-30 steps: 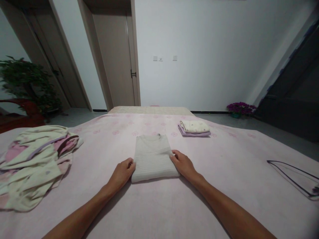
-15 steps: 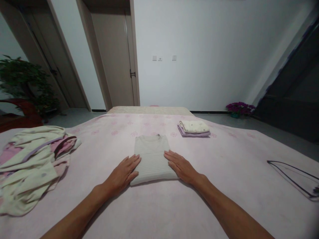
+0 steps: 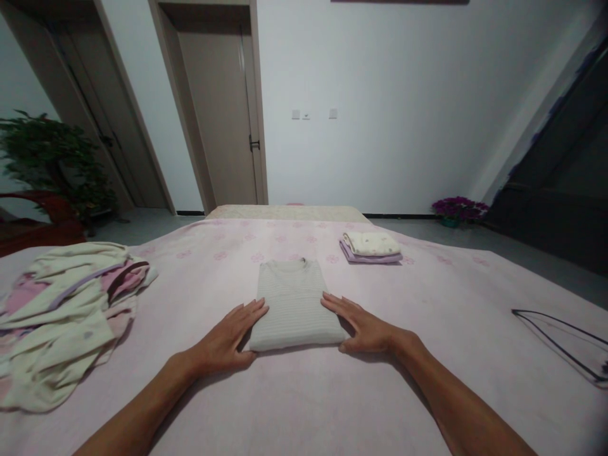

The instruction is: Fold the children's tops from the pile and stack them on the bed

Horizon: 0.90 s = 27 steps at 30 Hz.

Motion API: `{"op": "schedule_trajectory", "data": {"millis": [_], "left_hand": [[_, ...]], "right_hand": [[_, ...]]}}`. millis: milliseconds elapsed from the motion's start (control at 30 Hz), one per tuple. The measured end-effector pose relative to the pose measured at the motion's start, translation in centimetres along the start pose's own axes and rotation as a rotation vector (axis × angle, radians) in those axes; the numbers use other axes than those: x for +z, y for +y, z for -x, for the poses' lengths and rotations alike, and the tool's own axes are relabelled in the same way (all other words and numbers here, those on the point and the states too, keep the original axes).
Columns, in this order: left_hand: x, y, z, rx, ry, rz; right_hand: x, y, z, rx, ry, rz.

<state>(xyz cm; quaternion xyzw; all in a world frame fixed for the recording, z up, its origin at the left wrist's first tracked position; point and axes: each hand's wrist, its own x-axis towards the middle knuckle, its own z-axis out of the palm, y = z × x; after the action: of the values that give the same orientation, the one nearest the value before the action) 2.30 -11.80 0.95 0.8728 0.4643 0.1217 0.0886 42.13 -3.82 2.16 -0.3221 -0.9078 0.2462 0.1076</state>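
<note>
A pale grey ribbed sweater (image 3: 295,310) lies folded into a neat rectangle on the pink bedspread (image 3: 304,405), its round neckline facing away from me. Along its left edge rests my left hand (image 3: 232,335), fingers stretched out over the side and thumb spread near the front corner. My right hand (image 3: 363,324) mirrors it at the right edge, with fingertips on the fabric and the thumb by the front right corner. Both hands are open and touch the sweater without gripping it.
A crumpled heap of cream and pink clothes (image 3: 71,329) lies at the left. Beyond the sweater to the right is a small folded stack (image 3: 372,247), cream over lilac. A black wire hanger (image 3: 555,345) lies at the far right. A wooden chair (image 3: 42,218) stands beyond the left edge.
My hands have slid outward to the sweater's side edges. Both thumbs have moved from on top of the fabric to its front corners. The view has tilted up slightly.
</note>
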Motion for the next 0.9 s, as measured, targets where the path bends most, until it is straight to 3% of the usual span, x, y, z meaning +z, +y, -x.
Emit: {"op": "schedule_trajectory", "data": {"millis": [167,367,633,900], "left_hand": [[0.4,0.4,0.0,0.024,0.079,-0.055],[0.1,0.3,-0.6,0.045,0.123,-0.071],[0.2,-0.5,-1.1,0.158,0.323,0.014],[-0.9,0.4,0.7,0.207,0.111,0.046]], "right_hand": [[0.9,-0.9,0.2,-0.048,0.177,0.107],[1.2,-1.4,-0.3,-0.151,0.241,0.173],[0.9,-2.0,-0.5,-0.309,0.337,0.114],[0.5,-3.4,0.0,-0.287,0.197,0.055]]}}
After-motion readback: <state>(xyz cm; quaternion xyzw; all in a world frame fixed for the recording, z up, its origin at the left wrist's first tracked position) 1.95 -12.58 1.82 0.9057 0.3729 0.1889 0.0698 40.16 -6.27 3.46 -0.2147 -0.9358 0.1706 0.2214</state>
